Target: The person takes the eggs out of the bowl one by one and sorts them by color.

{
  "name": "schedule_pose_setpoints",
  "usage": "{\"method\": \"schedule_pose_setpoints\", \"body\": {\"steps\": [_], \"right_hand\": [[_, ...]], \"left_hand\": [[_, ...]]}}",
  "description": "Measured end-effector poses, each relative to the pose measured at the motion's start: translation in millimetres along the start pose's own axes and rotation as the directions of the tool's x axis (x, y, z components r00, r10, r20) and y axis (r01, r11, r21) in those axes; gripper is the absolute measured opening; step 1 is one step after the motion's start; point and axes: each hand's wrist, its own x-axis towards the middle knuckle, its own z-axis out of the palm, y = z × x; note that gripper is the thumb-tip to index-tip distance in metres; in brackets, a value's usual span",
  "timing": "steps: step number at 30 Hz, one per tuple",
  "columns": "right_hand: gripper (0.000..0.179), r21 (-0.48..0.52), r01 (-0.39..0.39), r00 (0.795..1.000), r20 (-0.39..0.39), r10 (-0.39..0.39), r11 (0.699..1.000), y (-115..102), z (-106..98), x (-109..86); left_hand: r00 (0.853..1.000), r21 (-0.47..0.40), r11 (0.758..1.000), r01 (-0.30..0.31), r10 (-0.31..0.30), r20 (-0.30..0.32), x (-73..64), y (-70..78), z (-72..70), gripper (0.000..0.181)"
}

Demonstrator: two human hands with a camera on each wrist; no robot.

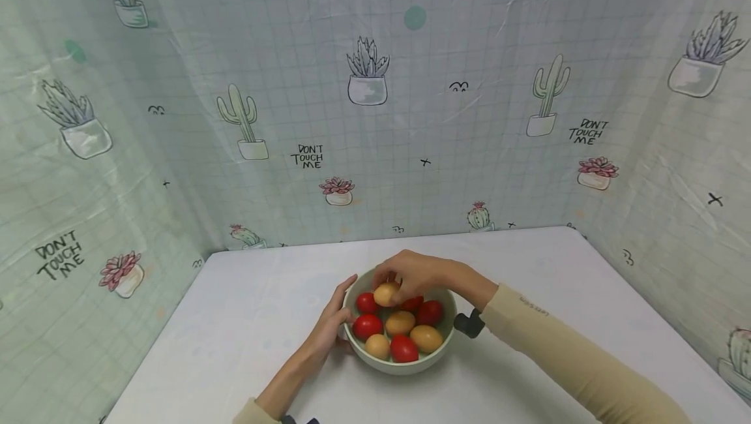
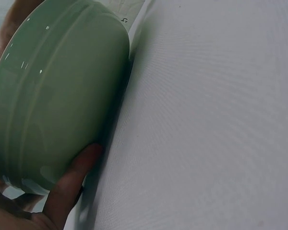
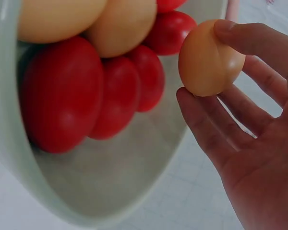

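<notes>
A pale green bowl (image 1: 405,368) stands on the white table, with several red eggs (image 1: 368,326) and a few brown eggs (image 1: 426,338) inside. My right hand (image 1: 418,269) pinches another brown egg (image 3: 209,60) between thumb and fingertips, over the bowl's far part. From the left, my left hand (image 1: 325,333) grips the bowl, its thumb by the rim. The left wrist view has fingers (image 2: 69,189) against the bowl's outer wall (image 2: 62,91), low down near the table. Part of the far contents is hidden behind my right hand.
The white table (image 1: 258,306) extends on both sides of the bowl. Behind it and at both sides hangs a sheet (image 1: 281,85) printed with cacti and lettering. A dark wrist device (image 1: 469,324) sits by the right cuff, close to the bowl's right rim.
</notes>
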Motion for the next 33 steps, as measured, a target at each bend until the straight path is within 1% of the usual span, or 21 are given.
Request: {"method": "schedule_pose_setpoints", "body": {"steps": [5,9,17,22,26,33], "right_hand": [[0.030,0.053,-0.002,0.999,-0.037,0.004,0.999,1,-12,-6.7],[0.033,0.075,0.009,0.997,-0.079,-0.003,0.997,5,-22,-14.4],[0.032,0.145,0.013,0.984,-0.178,0.013,0.989,15,-39,-36.2],[0.032,0.174,0.013,0.972,-0.235,0.029,0.985,25,-44,-49.4],[0.032,0.205,-0.002,0.961,-0.271,0.059,0.979,33,-46,-59.0],[0.035,0.240,-0.039,0.943,-0.313,0.116,0.970,45,-48,-75.2]], "left_hand": [[1.000,-0.003,1.000,0.005,-0.005,-0.008,-0.6,0.0,0.3,0.084],[1.000,-0.009,1.000,0.003,-0.003,-0.015,-0.5,0.0,0.7,0.084],[1.000,-0.007,1.000,-0.004,0.004,-0.014,0.9,-0.5,1.2,0.085],[1.000,-0.009,1.000,-0.003,0.003,-0.018,1.8,-1.5,1.3,0.086],[1.000,-0.010,1.000,-0.005,0.004,-0.022,1.9,-1.8,1.6,0.086],[1.000,-0.010,1.000,-0.011,0.010,-0.020,1.7,-2.1,2.0,0.086]]}}
